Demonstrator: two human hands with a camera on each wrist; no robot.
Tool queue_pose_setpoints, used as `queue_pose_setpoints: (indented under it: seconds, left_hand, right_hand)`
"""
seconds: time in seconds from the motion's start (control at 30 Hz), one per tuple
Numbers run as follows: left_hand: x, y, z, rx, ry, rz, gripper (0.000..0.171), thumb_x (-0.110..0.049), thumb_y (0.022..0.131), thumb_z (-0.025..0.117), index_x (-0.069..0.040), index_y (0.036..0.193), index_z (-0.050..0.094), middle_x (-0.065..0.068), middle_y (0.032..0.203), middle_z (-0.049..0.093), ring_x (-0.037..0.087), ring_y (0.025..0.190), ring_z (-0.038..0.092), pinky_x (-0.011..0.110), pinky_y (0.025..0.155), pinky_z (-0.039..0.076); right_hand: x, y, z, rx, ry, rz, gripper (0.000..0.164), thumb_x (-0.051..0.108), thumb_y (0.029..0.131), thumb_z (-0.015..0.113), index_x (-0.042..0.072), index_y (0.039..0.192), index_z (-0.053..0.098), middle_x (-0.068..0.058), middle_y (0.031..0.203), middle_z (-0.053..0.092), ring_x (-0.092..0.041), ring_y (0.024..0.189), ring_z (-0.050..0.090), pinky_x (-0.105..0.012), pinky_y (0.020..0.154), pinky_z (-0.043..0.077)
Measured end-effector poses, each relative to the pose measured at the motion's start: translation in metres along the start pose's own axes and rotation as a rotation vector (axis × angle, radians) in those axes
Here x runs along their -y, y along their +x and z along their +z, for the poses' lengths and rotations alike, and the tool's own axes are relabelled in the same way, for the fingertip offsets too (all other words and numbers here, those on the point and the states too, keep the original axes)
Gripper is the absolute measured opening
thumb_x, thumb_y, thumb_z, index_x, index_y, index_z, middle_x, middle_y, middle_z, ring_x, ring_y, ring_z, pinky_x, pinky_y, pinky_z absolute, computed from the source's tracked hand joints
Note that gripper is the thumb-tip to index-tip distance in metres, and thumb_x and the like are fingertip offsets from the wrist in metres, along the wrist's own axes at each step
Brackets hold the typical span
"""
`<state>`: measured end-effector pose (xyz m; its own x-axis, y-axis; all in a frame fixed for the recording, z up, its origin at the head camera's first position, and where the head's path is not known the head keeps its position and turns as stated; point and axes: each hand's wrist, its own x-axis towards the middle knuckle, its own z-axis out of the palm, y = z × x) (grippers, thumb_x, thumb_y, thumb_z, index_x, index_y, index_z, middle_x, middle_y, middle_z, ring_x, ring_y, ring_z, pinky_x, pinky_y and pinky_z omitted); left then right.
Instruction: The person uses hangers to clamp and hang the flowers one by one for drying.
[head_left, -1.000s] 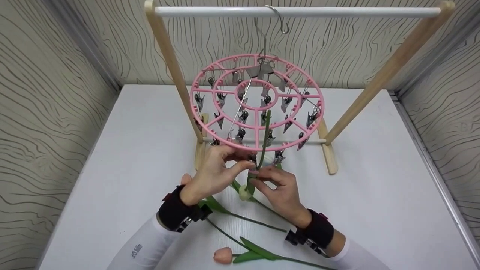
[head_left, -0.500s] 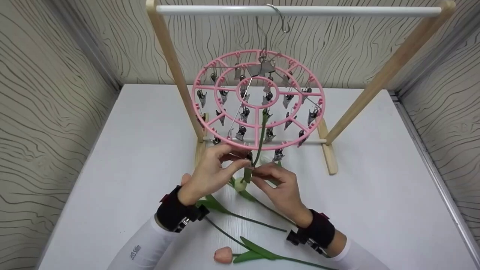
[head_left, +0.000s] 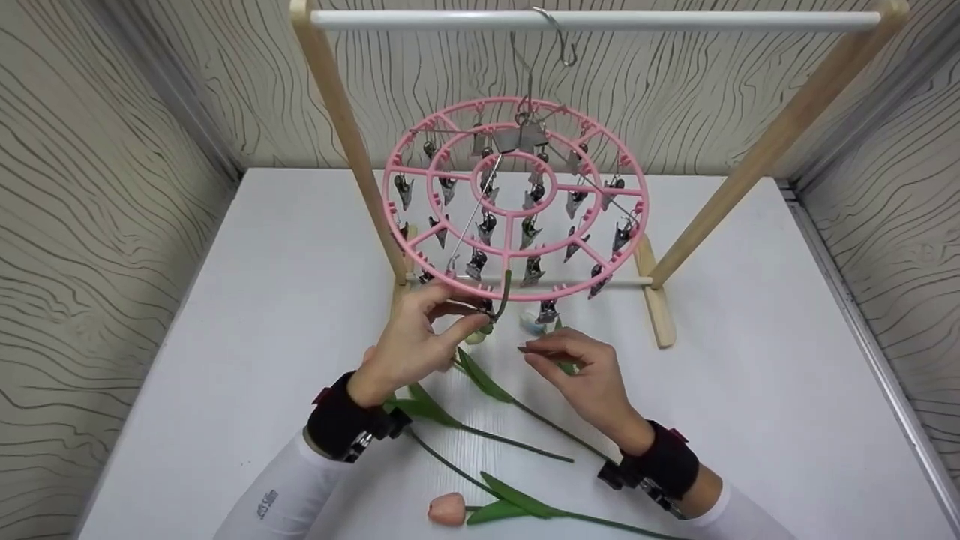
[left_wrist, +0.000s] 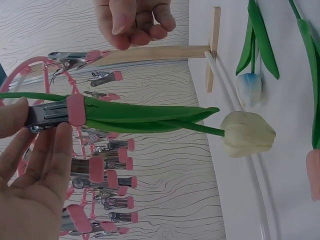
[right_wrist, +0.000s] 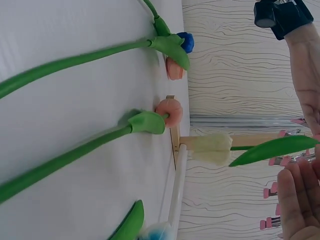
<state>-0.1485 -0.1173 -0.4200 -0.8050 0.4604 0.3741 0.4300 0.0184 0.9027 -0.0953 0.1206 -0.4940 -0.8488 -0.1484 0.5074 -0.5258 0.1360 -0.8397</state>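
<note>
In the left wrist view, my left hand (left_wrist: 42, 170) pinches a metal clip (left_wrist: 49, 114) with pink tips between thumb and fingers. The clip's tips close on the green stem and leaves of a white tulip (left_wrist: 248, 134), which hangs bloom-down in the head view. That clip sits at the near rim of a pink round clip hanger (head_left: 508, 236), where several other clips dangle. Right of the tulip, apart from it, is my right hand (head_left: 581, 375); its fingers are loosely bent, thumb near the index finger, and it holds nothing.
The hanger hangs under the white rod (head_left: 675, 21) of a rack with wooden posts (head_left: 724, 202). On the white table lie a peach tulip (head_left: 447, 509), a blue-and-white tulip (left_wrist: 249, 90) and other green-stemmed tulips. A blue bloom (right_wrist: 187, 42) shows in the right wrist view.
My right hand has let go of the white tulip and drawn back to the right. The tulip's stem has tipped and its bloom has swung away from me. My left hand stays at the clip.
</note>
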Motion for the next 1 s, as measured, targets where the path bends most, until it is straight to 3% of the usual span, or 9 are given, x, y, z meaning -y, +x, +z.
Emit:
queue_pose_setpoints:
  seconds: [0.2, 0.4, 0.53, 0.7, 1.0]
  left_hand:
    - [0.002, -0.003, -0.002, -0.004, 0.018, -0.003, 0.029, -0.014, 0.087, 0.072, -0.011, 0.115, 0.067, 0.009, 0.112, 0.068, 0.02, 0.1, 0.069, 0.029, 0.09, 0.058]
    - [0.003, -0.005, -0.003, 0.005, 0.032, 0.014, 0.03, -0.018, 0.087, 0.072, -0.012, 0.115, 0.066, 0.009, 0.113, 0.067, 0.017, 0.102, 0.068, 0.029, 0.09, 0.058]
    - [0.003, -0.006, -0.004, -0.005, 0.032, 0.011, 0.031, -0.019, 0.086, 0.072, -0.014, 0.116, 0.066, 0.005, 0.113, 0.066, 0.017, 0.102, 0.067, 0.029, 0.091, 0.057]
    - [0.004, -0.01, -0.006, -0.042, 0.017, -0.011, 0.033, -0.017, 0.085, 0.073, -0.013, 0.117, 0.065, 0.007, 0.114, 0.066, 0.019, 0.103, 0.067, 0.03, 0.091, 0.057]
    - [0.013, -0.035, -0.017, -0.177, 0.064, -0.011, 0.03, -0.012, 0.087, 0.071, -0.008, 0.116, 0.065, 0.007, 0.114, 0.067, 0.018, 0.103, 0.066, 0.031, 0.091, 0.056]
  right_hand:
    - [-0.003, -0.004, -0.026, 0.086, -0.153, 0.117, 0.019, 0.002, 0.084, 0.071, 0.013, 0.1, 0.074, -0.007, 0.09, 0.073, -0.009, 0.082, 0.069, -0.019, 0.072, 0.057]
    - [-0.012, -0.011, -0.055, 0.184, -0.362, 0.235, 0.014, 0.021, 0.085, 0.074, 0.02, 0.099, 0.074, 0.008, 0.087, 0.072, -0.002, 0.077, 0.066, -0.02, 0.068, 0.057]
    - [-0.019, -0.018, -0.069, 0.239, -0.536, 0.312, 0.013, 0.025, 0.082, 0.077, 0.02, 0.093, 0.075, 0.013, 0.081, 0.069, 0.002, 0.072, 0.062, -0.018, 0.064, 0.054]
    - [-0.026, -0.028, -0.074, 0.347, -0.727, 0.368, 0.014, 0.025, 0.079, 0.079, 0.017, 0.088, 0.073, 0.01, 0.075, 0.065, 0.002, 0.066, 0.056, -0.016, 0.059, 0.048]
    - [-0.033, -0.039, -0.073, 0.483, -0.802, 0.542, 0.022, 0.031, 0.077, 0.08, 0.015, 0.085, 0.067, 0.008, 0.068, 0.06, -0.003, 0.06, 0.05, -0.018, 0.054, 0.039]
